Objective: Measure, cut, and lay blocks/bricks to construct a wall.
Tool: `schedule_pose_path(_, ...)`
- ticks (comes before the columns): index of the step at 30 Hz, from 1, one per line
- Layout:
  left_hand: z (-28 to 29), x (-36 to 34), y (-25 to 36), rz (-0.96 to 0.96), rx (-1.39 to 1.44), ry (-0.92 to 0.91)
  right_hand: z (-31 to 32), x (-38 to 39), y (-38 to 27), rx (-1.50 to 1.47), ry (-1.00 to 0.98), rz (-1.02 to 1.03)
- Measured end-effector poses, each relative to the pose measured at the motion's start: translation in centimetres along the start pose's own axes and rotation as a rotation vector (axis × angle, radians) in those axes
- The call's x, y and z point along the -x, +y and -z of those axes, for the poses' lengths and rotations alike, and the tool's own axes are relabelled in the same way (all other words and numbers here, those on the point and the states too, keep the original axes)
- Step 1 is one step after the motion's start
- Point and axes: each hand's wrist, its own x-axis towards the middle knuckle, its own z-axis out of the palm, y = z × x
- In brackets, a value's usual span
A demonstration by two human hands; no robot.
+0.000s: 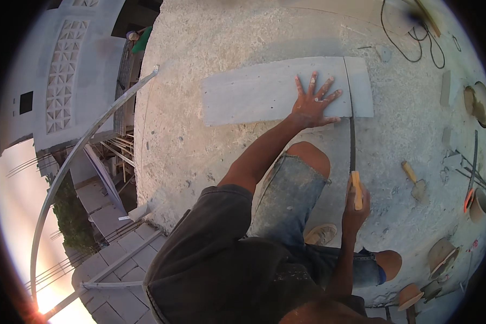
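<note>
A long pale grey block (248,92) lies flat on the rough concrete floor. Near its right end a thin dark line runs across it, with a narrower piece to the right of that line. My left hand (311,106) presses palm down on the block, fingers spread and dusted white, just left of the line. In my right hand (363,209) is the wooden handle of a hand saw (353,144), fingers wrapped round it. The narrow blade points away from me and meets the block's near edge at the line; how deep it sits I cannot tell.
To the right lie a trowel (417,188), a round pan (484,103) and a bucket (443,257). A cable (420,56) curls at the far right. The slab's edge (137,162) drops off at left, near a long metal bar (86,137). A person in green (141,40) is beyond.
</note>
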Motion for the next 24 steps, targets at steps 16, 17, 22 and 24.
schedule_pose_path(16, -0.3, -0.4, 0.0, -0.004, 0.038, -0.049, -2.4, -7.8, -2.1, 0.038, -0.090, -0.060)
schedule_pose_path(17, -1.1, -0.4, 0.6, 0.005, 0.058, -0.069, -3.6, -9.4, -1.6, 0.039, -0.043, -0.023)
schedule_pose_path(22, -0.8, -0.4, 0.0, 0.033, 0.076, -0.121, 0.2, 1.5, 2.1, 0.089, 0.017, 0.050)
schedule_pose_path(24, -0.2, -0.3, 0.0, 0.020, 0.036, -0.010, 4.8, 6.0, -1.2, 0.066, -0.080, -0.121)
